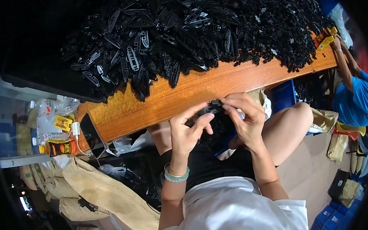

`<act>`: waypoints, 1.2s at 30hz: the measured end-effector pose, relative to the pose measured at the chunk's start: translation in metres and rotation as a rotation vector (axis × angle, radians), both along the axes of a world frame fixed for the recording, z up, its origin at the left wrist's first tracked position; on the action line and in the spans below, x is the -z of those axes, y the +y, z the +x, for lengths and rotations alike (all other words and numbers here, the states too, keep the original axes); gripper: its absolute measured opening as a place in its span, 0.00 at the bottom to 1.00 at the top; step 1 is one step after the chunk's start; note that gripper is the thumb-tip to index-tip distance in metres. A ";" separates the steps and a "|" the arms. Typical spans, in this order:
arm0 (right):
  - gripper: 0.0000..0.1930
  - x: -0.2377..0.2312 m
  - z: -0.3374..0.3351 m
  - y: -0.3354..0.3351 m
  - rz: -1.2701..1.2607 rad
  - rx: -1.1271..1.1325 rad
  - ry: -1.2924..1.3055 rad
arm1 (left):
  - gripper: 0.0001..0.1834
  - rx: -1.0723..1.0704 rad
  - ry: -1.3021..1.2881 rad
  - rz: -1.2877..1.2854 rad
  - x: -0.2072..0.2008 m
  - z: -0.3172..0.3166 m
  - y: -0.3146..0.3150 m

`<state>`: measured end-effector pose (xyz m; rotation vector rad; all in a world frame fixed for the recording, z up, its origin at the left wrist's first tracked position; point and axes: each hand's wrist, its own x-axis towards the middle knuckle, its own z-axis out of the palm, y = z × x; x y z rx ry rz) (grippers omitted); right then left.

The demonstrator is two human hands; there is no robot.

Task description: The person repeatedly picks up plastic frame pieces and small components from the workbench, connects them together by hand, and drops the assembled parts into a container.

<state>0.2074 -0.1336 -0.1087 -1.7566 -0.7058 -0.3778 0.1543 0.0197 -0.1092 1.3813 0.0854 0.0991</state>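
Just past the table's front edge, my two hands are close together over my lap. The fingertips of my right hand [247, 117] pinch a small black plastic part [215, 102]. My left hand [188, 129] has its thumb and forefinger curled round a dark plastic piece [201, 111], whose outline blurs into the black behind it. I cannot tell whether the two pieces touch. Beyond the hands, a heap of long black plastic parts [149, 39] with slotted frames covers the table [163, 99]. To its right lies a heap of much smaller black parts [270, 31].
At the table's left end are a phone [91, 132], a white charger [76, 128] with a cable, and bottles, one a dark drink bottle [61, 148]. Brown sacks [105, 190] lie lower left. A co-worker in a blue shirt [353, 101] holds a yellow package [327, 39] at right.
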 end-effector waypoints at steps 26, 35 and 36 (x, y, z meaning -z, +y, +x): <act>0.13 0.002 -0.007 -0.021 -0.152 -0.067 0.451 | 0.07 0.008 0.017 0.109 0.009 0.003 -0.007; 0.09 0.028 0.040 -0.046 -0.257 0.114 0.309 | 0.10 0.047 -0.332 0.602 0.029 0.014 0.013; 0.12 0.044 0.060 -0.055 -0.339 0.327 0.113 | 0.09 -0.083 -0.308 0.644 0.023 0.021 0.012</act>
